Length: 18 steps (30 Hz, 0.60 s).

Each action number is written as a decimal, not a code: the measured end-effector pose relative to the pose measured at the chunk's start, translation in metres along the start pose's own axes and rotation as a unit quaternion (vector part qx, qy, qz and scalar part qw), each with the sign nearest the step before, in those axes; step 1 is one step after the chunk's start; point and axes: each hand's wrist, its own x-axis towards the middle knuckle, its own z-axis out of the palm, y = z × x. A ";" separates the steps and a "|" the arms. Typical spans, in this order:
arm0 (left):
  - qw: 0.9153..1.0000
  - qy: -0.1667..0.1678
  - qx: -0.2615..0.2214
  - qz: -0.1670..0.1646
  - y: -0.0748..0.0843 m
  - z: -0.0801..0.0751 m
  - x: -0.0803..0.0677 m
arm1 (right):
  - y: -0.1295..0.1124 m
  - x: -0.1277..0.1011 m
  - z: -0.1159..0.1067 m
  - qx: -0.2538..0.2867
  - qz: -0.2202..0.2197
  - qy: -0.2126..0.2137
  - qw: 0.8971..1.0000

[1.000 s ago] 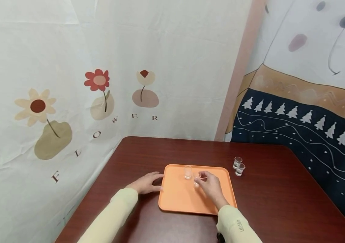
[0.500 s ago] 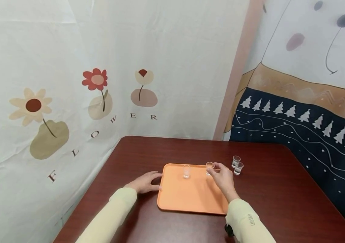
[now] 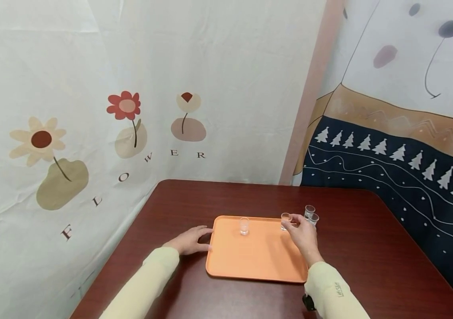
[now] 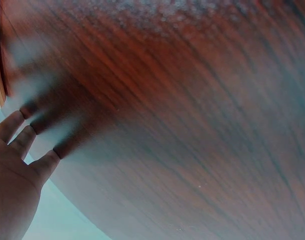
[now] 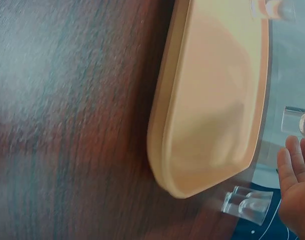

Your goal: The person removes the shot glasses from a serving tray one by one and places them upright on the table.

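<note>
My right hand [image 3: 305, 235] pinches a small clear shot glass [image 3: 286, 219] between thumb and fingers. It holds the glass over the far right corner of an orange tray [image 3: 252, 263]; in the right wrist view this glass [image 5: 295, 120] appears raised off the tray. Another shot glass [image 3: 244, 226] stands upright on the tray near its back edge. My left hand [image 3: 188, 240] lies at the tray's left edge with fingers extended and thumb apart, fingertips at the rim. In the left wrist view several fingers of the left hand [image 4: 17, 175] show straight over the table.
Two more shot glasses [image 3: 309, 211] stand close together on the brown wooden table [image 3: 354, 261], right of the tray, one partly behind my right hand. A flower-printed cloth [image 3: 246, 88] hangs behind the table, and a dark tree-patterned cloth [image 3: 369, 164] hangs at the right.
My right hand has carried the shot glass from the middle of the tray rightward and back to the far right corner. The left hand and the other glass stay put.
</note>
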 end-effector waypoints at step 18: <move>1.000 0.002 -0.003 0.001 0.002 0.000 -0.001 | 0.034 -0.001 -0.025 -0.007 0.057 0.034 0.998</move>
